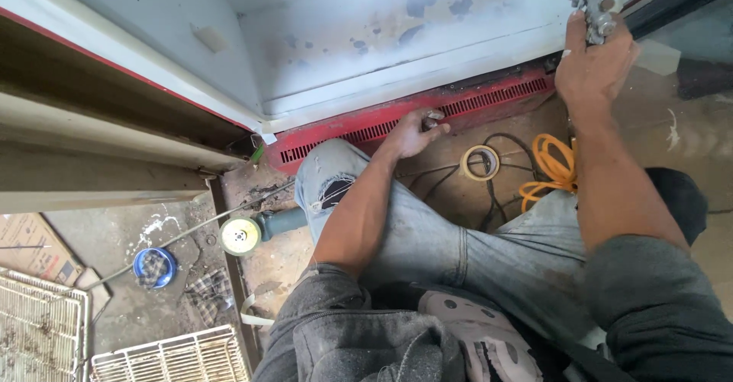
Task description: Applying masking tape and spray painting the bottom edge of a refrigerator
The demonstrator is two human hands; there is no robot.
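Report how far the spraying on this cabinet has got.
Done: most of the white cabinet panel looks evenly coated. In hand: the right hand grips a spray gun at the panel's edge; the left hand rests on the red grille. Left: dark patches show on the panel, and the grille is red.

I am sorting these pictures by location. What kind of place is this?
Probably a repair or repainting workshop. The right hand holds a spray gun against a patchy white cabinet, and an angle grinder and coiled orange hose lie on the stained floor.
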